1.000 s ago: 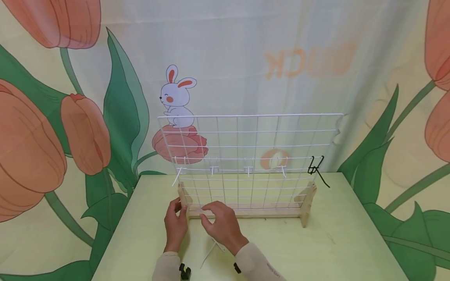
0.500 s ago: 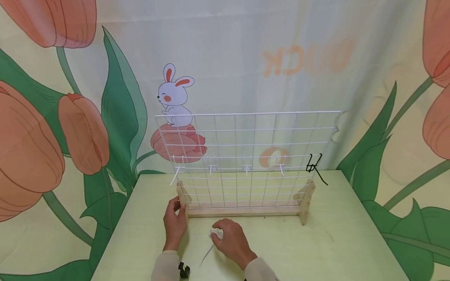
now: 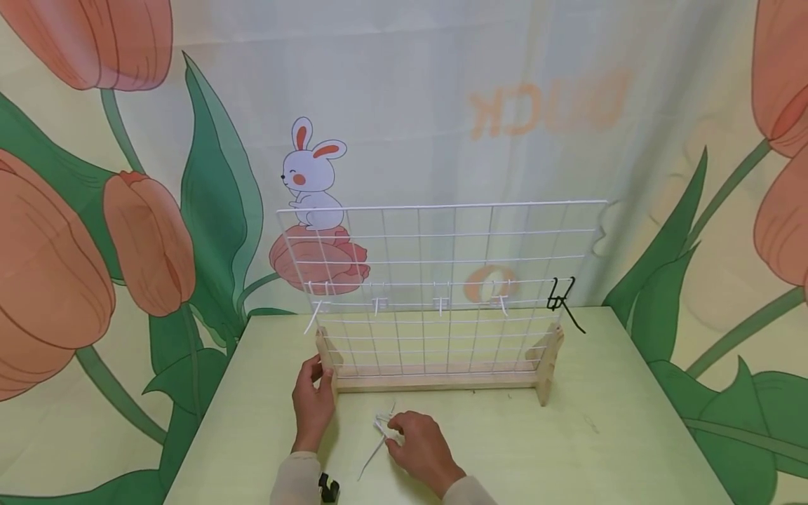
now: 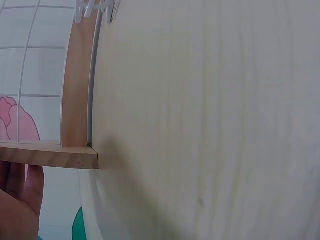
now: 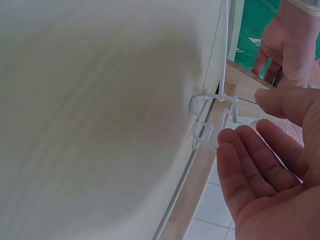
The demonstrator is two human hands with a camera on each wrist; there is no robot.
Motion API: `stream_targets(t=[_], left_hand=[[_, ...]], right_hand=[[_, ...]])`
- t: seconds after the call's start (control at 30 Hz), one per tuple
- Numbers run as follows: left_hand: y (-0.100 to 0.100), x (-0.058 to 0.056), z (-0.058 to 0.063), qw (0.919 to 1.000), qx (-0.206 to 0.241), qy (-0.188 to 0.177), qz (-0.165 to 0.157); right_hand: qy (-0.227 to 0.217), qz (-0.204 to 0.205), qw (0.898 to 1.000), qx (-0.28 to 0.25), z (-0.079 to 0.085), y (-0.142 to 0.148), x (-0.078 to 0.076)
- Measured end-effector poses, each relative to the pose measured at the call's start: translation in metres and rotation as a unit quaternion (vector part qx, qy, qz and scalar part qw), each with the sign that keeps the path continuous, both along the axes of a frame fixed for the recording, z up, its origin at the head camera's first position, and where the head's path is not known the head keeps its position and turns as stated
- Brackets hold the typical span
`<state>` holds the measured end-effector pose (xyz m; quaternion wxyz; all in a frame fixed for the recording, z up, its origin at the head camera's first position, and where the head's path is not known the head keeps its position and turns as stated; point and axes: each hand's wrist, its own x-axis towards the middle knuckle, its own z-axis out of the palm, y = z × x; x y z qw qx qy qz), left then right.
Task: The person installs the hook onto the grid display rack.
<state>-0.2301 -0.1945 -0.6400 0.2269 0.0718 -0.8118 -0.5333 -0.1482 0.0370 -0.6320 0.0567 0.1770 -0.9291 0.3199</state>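
My left hand (image 3: 312,410) holds the left wooden upright (image 3: 326,354) of the stand. The left wrist view shows those fingers (image 4: 34,187) behind the wooden end piece (image 4: 55,156). On the table, in front of the stand, lies a white wire hook (image 3: 381,423) with a long thin prong pointing toward me. Just right of it is my right hand (image 3: 424,445). In the right wrist view its fingers are relaxed, the thumb is apart from them, and the fingertips are right at the hook (image 5: 202,132); nothing is between thumb and fingers.
A white wire grid panel (image 3: 442,242) stands in the wooden base (image 3: 442,382). Several white hooks hang along one row, including a white hook (image 3: 440,304) near the middle; a black hook (image 3: 558,301) hangs at the right end. A printed curtain (image 3: 404,105) is behind the table (image 3: 606,421).
My right hand came down from near the stand's base and took hold of the white hook. Its fingers have since loosened, leaving the hook turned on the table. My left hand stays at the upright.
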Motion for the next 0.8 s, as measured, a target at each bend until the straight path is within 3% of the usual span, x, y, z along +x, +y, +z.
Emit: stream_targets(t=[0.43, 0.6, 0.8], left_hand=[[0.000, 0.000, 0.000, 0.9999, -0.008, -0.010, 0.000], [0.000, 0.001, 0.002, 0.9997, -0.003, -0.024, -0.010], [0.000, 0.001, 0.001, 0.9998, -0.001, -0.015, -0.009]], right_hand=[[-0.007, -0.011, 1.000, 0.019, -0.014, -0.001, 0.002], [-0.013, -0.010, 1.000, 0.023, -0.013, 0.000, 0.004], [-0.023, -0.008, 0.999, 0.025, -0.011, 0.004, 0.006]])
